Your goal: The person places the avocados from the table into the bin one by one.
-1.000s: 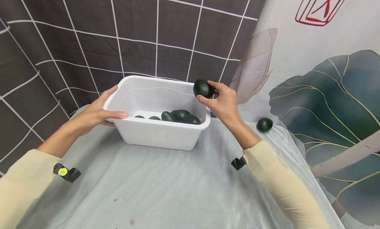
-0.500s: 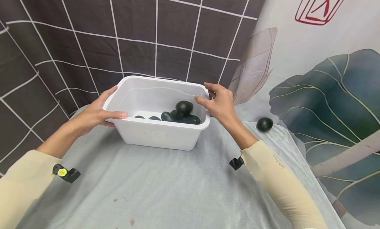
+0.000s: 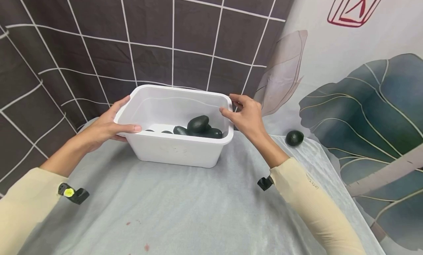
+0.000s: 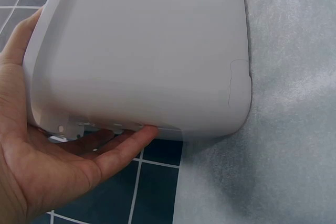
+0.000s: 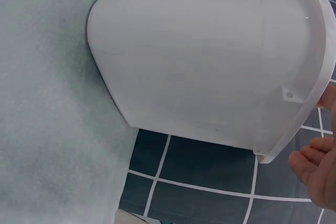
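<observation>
A white plastic bin (image 3: pixel 173 149) stands on the cloth, its long side facing me. My left hand (image 3: pixel 105 127) grips its left end, thumb over the rim; in the left wrist view the fingers (image 4: pixel 128 148) lie along the outer wall. Over the right end, my right hand (image 3: pixel 247 113) holds nothing, its thumb overlapping the rim in the head view and its fingers loosely bent outside. Inside the bin, a dark green avocado (image 3: pixel 198 124) lies on top of other avocados. The front wall partly hides several of them.
Another avocado (image 3: pixel 294 138) lies on the pale grey tablecloth (image 3: pixel 185 207) to the right, near the back edge. A dark curtain with white grid lines (image 3: pixel 195 38) hangs right behind the bin.
My right hand has let go of an avocado above the bin's right end. It has dropped onto the others and rolled left. My left hand has kept its grip on the bin.
</observation>
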A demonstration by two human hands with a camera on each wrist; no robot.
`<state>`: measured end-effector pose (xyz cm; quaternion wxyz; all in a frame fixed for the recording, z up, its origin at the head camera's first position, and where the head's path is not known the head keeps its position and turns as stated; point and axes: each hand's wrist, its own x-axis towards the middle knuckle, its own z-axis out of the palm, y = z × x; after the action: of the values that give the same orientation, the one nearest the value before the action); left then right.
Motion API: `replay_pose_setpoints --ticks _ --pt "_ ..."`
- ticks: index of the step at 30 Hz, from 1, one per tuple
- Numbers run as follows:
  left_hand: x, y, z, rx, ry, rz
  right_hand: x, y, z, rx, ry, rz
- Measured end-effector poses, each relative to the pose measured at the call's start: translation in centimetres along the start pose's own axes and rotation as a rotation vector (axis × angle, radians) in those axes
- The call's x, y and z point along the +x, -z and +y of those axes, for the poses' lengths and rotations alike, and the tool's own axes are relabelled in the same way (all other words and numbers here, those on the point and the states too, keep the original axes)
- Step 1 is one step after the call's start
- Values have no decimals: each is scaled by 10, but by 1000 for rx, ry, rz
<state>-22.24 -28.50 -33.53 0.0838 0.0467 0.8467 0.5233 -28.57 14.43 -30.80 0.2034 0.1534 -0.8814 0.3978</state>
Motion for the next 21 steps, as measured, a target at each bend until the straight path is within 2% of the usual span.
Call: replay_pose_setpoints --ticks 21 --pt "0 -1 1 2 1 -2 -8 9 19 -29 -23 35"
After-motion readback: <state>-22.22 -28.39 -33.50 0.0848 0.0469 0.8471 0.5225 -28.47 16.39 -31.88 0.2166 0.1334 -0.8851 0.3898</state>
